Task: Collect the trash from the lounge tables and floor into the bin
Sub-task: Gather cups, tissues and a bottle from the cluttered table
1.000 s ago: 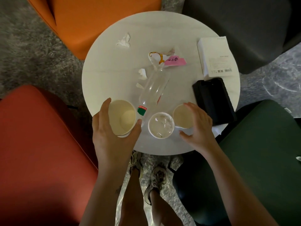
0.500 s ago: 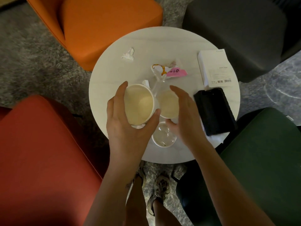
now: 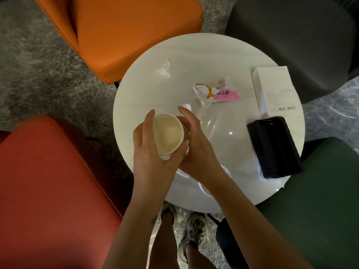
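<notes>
My left hand (image 3: 149, 152) grips a cream paper cup (image 3: 168, 133) held above the near left part of the round white table (image 3: 242, 55). My right hand (image 3: 196, 150) wraps the same cup from the right, over a strip of brown cup wall; only one cup mouth shows. A clear plastic bottle (image 3: 212, 123) lies on the table just right of my hands. A small white cup (image 3: 226, 169) is mostly hidden under my right wrist. Farther back lie a torn wrapper (image 3: 206, 92) with a pink label, a crumpled tissue (image 3: 164, 69) and a white scrap (image 3: 187, 106).
A white box (image 3: 275, 90) and a black phone (image 3: 274, 146) lie at the table's right side. Around the table stand an orange seat (image 3: 126, 32), a red seat (image 3: 48, 181), a green seat (image 3: 320, 200) and a grey seat (image 3: 291, 26). No bin is in view.
My hands have come together from two separate cups to a single visible cup mouth gripped by both. The second cup's opening no longer shows. The view has shifted closer.
</notes>
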Demonstrator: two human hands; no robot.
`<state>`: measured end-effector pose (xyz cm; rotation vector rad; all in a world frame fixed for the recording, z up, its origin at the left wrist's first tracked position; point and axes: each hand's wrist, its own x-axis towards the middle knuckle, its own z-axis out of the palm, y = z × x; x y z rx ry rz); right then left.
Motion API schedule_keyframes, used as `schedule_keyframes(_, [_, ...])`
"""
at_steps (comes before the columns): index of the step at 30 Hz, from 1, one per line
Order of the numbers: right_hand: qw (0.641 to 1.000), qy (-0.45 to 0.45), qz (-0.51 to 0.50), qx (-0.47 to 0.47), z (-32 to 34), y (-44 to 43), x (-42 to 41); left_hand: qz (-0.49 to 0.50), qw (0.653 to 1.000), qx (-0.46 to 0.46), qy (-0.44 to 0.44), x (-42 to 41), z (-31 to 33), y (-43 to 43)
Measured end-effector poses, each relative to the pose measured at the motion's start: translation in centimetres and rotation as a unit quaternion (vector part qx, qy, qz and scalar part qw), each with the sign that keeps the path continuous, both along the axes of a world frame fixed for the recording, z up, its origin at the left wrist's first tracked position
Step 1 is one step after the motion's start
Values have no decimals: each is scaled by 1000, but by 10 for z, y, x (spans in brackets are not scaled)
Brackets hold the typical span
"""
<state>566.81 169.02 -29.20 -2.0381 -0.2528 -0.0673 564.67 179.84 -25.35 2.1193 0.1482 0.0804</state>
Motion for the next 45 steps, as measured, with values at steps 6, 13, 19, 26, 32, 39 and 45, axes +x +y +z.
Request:
schedule_keyframes(6, [992,99,43,65,-7,25,28,-27,998,31,51,30,-31,28])
schedule_keyframes(13, [982,120,-25,-146,-26,-9,88,10,998,59,34,78,-59,51])
schedule_keyframes(19, [930,169,-59,-321,-45,-17,117,26,998,25,54,100,-80,52])
schedule_keyframes(26, [880,136,-58,-450,-56,-12,120,25,996,39,71,99,-86,49])
schedule_keyframes(32, [888,141,-23,-438,-52,-15,119,82,988,124,36,90,-72,45])
schedule_keyframes(39, [916,181,27,-356,-39,-8,110,157,979,130,-2,75,-49,29])
schedule_keyframes(45, [881,168,47,-440,-56,-3,98,167,980,108,1,59,-47,26])
